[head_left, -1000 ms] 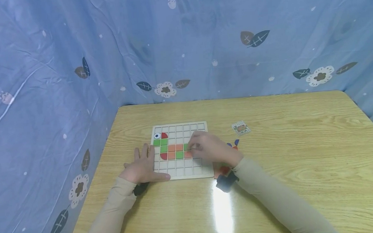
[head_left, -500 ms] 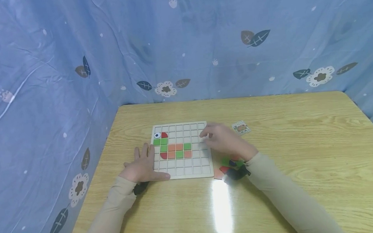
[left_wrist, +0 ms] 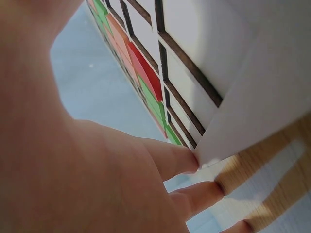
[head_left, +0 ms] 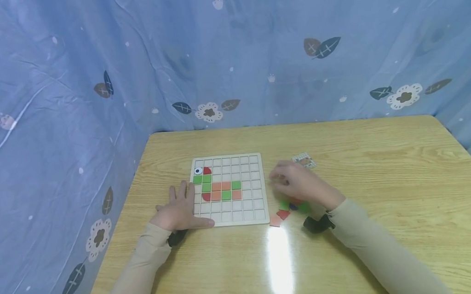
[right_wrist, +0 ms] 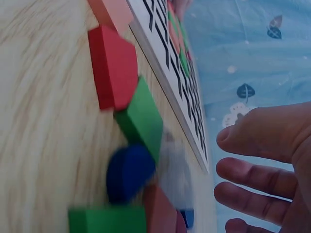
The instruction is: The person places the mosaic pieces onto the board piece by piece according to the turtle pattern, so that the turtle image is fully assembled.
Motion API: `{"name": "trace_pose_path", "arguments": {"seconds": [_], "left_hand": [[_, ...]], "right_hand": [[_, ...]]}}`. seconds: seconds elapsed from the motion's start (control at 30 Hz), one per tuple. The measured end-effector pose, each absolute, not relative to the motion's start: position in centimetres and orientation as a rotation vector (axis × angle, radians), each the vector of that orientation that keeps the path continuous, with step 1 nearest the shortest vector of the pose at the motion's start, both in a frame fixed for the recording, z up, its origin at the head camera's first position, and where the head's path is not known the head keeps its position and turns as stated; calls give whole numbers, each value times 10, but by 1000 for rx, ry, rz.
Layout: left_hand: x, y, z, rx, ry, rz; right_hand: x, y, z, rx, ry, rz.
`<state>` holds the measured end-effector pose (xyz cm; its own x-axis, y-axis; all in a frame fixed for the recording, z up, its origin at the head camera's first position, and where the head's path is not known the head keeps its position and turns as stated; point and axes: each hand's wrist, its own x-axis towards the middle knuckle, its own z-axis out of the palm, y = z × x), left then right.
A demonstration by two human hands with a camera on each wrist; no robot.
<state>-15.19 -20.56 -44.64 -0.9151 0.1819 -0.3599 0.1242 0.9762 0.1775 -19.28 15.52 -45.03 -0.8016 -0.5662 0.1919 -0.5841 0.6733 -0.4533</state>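
Observation:
A white grid board [head_left: 253, 212] lies on the table, bearing red, green and orange tiles in a snake-like shape, with an eye tile [head_left: 197, 171] at the upper left. My left hand [head_left: 178, 211] rests spread along the board's left edge, its thumb on the lower border. In the left wrist view its fingertips [left_wrist: 187, 158] reach the board's rim. Off the board's right side hovers my right hand [head_left: 298, 181], over loose coloured pieces. The right wrist view shows relaxed fingers [right_wrist: 257, 174] holding nothing. Below them lie a red piece [right_wrist: 121, 68], a green piece [right_wrist: 143, 119] and a blue piece [right_wrist: 129, 172].
A small printed card [head_left: 304, 160] lies behind my right hand. An orange piece [head_left: 274, 220] sits by the board's lower right corner. The wooden table [head_left: 387, 176] stretches right, and a blue patterned curtain [head_left: 252, 48] hangs around its back and left.
My right hand has drawn back from the tiles on the board to the right, over the loose pieces. A green tile it was covering now shows. The left hand stays put.

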Motion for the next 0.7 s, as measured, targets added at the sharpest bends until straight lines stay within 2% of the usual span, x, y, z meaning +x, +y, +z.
{"name": "trace_pose_path", "arguments": {"seconds": [0.5, 0.7], "left_hand": [[-155, -207, -447, 230, 2742, 204], [-153, -206, -445, 230, 2742, 207]], "right_hand": [[-184, 193, -451, 952, -2851, 704], [-177, 195, -448, 1021, -2899, 734]]}}
